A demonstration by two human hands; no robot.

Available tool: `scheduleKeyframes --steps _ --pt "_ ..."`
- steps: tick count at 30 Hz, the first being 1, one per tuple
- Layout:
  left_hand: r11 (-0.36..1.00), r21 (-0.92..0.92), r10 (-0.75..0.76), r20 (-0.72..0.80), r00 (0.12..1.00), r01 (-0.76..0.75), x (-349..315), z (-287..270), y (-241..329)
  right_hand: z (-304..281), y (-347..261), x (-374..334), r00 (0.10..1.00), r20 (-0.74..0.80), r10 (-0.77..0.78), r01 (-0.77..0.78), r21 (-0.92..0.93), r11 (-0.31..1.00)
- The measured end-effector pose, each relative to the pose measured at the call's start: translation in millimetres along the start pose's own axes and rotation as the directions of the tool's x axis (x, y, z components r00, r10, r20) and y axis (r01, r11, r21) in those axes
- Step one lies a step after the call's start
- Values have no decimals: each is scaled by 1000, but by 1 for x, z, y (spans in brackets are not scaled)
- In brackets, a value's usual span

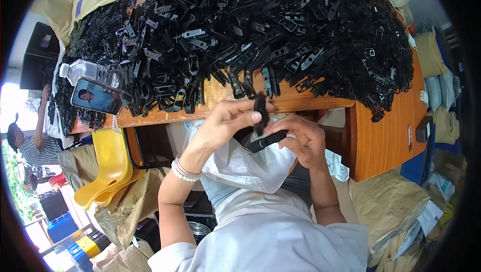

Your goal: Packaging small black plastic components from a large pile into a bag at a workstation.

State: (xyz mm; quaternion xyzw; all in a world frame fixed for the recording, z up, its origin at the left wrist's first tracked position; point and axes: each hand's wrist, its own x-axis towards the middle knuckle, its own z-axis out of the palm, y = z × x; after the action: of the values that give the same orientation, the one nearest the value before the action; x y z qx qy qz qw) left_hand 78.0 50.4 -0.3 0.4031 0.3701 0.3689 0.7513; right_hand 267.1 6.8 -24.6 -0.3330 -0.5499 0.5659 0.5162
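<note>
My left hand point(228, 121) is closed, thumb and fingers pinching a small dark elongated plastic part point(260, 111), slightly blurred. Close beside it on the right, my right hand point(306, 139) grips a ribbed black plastic part point(266, 142) by one end. The two parts nearly meet; whether they touch I cannot tell. Both hands are above my lap, just off the near edge of the wooden table point(371, 142). Beneath them a translucent white plastic bag point(245, 167) lies across my lap. A large heap of similar black plastic parts point(225, 31) covers most of the tabletop.
A clear plastic bottle point(90, 71) lies on the heap's left side, beside a phone point(96, 95) with a lit screen. A yellow chair point(107, 167) stands left, brown sacks point(386, 202) lie right. Another person point(37, 139) is at the far left, one arm raised.
</note>
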Motion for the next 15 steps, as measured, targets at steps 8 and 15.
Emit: scheduleKeyframes --steps 8,15 --pt "850 485 -177 -101 979 204 -10 0 6 9 -9 -4 991 -65 -120 74 -476 876" --pt "636 736 170 159 973 -231 -30 5 6 13 -9 0 966 -90 -241 144 -587 797"
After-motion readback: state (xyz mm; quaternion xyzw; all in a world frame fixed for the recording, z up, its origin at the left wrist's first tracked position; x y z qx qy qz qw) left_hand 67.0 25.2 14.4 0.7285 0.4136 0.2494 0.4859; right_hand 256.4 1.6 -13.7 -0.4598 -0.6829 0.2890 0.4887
